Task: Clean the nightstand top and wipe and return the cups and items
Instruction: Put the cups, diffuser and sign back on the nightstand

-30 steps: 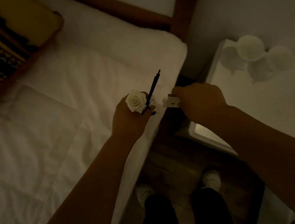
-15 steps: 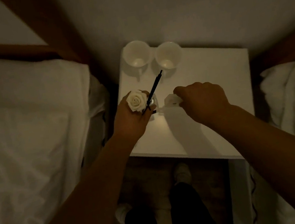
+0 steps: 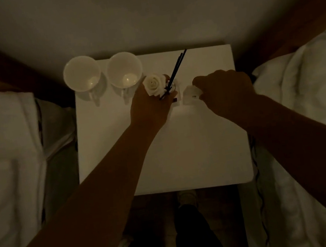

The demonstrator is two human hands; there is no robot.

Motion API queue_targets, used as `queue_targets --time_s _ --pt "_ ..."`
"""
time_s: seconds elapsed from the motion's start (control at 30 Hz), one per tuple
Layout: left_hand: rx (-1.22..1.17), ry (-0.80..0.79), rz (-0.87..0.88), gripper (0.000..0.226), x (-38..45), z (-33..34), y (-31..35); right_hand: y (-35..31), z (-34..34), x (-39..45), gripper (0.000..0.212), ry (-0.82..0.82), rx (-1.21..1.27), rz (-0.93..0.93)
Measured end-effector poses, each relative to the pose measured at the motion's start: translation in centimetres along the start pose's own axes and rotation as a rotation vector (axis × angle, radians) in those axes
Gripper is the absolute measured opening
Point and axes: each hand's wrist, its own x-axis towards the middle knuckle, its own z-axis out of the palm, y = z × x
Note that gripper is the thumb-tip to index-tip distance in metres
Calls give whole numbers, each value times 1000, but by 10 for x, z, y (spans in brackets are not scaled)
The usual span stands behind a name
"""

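Two cups [image 3: 103,74] at nightstand [image 3: 193,150] back left, rose [image 3: 154,83] right of them, beds [image 3: 7,166] either side.

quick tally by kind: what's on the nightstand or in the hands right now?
White cups: 2, both standing at the back left of the nightstand
White rose: 1, in the left hand
Dark thin sticks: at least 2, same hand; exact count unclear in the dim light
Small white item: 1, in the right hand
Total: at least 6
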Motion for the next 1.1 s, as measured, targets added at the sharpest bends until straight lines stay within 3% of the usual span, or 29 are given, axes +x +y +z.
queue_targets --time_s 0.13,0.47,0.77,1.0,1.1 --pt "99 64 0 35 16 15 -4 19 12 14 20 53 35 -55" --pt "263 138 -34 21 45 28 -7 36 11 43 32 -23 58 -58" --pt "251 101 -42 12 64 32 -5 43 11 64 31 -11 53 -43" --pt "256 106 -75 25 66 35 -8 42 8 69 33 -32 57 -18" --pt "201 94 -81 34 64 34 -10 42 10 65 49 -58 55 -3"
